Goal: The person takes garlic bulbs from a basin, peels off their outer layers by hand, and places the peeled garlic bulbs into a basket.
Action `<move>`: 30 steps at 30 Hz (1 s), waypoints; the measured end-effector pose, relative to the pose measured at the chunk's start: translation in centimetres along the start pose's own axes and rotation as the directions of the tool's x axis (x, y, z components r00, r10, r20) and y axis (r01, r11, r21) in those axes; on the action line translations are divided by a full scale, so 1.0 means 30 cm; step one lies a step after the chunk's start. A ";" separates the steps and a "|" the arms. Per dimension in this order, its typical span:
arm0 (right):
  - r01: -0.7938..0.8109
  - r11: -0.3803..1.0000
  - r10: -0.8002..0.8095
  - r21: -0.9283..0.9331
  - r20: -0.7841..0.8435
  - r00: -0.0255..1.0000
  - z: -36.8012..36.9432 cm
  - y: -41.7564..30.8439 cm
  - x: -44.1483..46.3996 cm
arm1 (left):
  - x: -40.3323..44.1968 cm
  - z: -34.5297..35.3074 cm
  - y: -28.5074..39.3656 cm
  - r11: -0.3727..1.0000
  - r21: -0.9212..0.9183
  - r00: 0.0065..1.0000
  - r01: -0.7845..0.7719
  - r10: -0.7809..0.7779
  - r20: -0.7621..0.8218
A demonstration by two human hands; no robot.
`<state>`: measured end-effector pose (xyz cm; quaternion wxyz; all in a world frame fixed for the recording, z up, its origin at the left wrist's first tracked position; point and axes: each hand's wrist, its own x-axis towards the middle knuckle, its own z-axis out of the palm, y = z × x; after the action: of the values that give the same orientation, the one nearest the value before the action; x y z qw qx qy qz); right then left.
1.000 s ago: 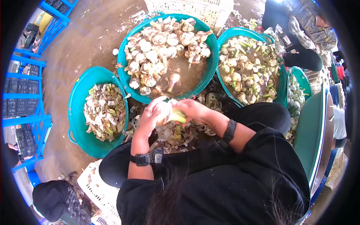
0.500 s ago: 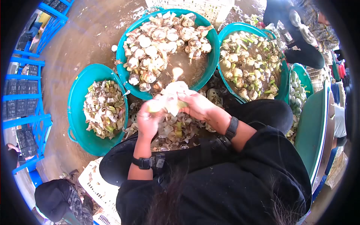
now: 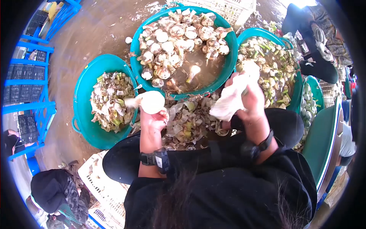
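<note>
My left hand (image 3: 152, 119) is closed around a pale, smooth bulb (image 3: 152, 102), between the left tub and the pile on the ground. Loose papery peel (image 3: 229, 101) is gripped in my right hand (image 3: 252, 100), near the lower right of the middle tub. The middle green tub (image 3: 135, 63) holds many unpeeled bulbs, with one bulb (image 3: 193, 72) lying apart on its muddy bottom. Stripped skins (image 3: 112, 101) fill part of the left green tub (image 3: 84, 124). More skins (image 3: 187, 122) lie heaped on the ground in front of me.
A right green tub (image 3: 263, 32) holds bulbs with green stems. Beyond it is a smaller tub (image 3: 318, 91). White crates (image 3: 228, 11) stand at the back and lower left. A co-worker's gloved hand (image 3: 322, 38) shows upper right; another person (image 3: 53, 191) is lower left.
My hands have moved apart. The bulb now shows smooth and pale in my left hand, and my right hand has carried the peel to the right. The view has shifted slightly.
</note>
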<state>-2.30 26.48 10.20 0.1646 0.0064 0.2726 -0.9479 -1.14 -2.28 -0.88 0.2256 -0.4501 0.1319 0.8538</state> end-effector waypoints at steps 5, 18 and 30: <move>0.337 -0.169 0.122 -0.926 0.320 0.940 -0.022 0.148 0.063 | -0.095 0.114 -0.093 0.606 0.334 0.636 -0.722 0.771 -0.024; 0.427 -0.535 0.507 -0.729 0.128 0.852 -0.117 0.282 0.012 | -0.127 0.055 -0.030 0.718 0.127 0.729 -0.684 0.670 0.139; 0.208 -0.575 0.480 -0.791 -0.121 0.869 -0.112 0.292 0.324 | -0.722 -0.230 0.095 -0.112 0.857 0.042 -0.502 0.987 0.154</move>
<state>-9.00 18.24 1.85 0.2829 -0.2832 0.9069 -0.1313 13.00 -13.48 13.26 -0.2552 -0.3482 0.7747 0.4621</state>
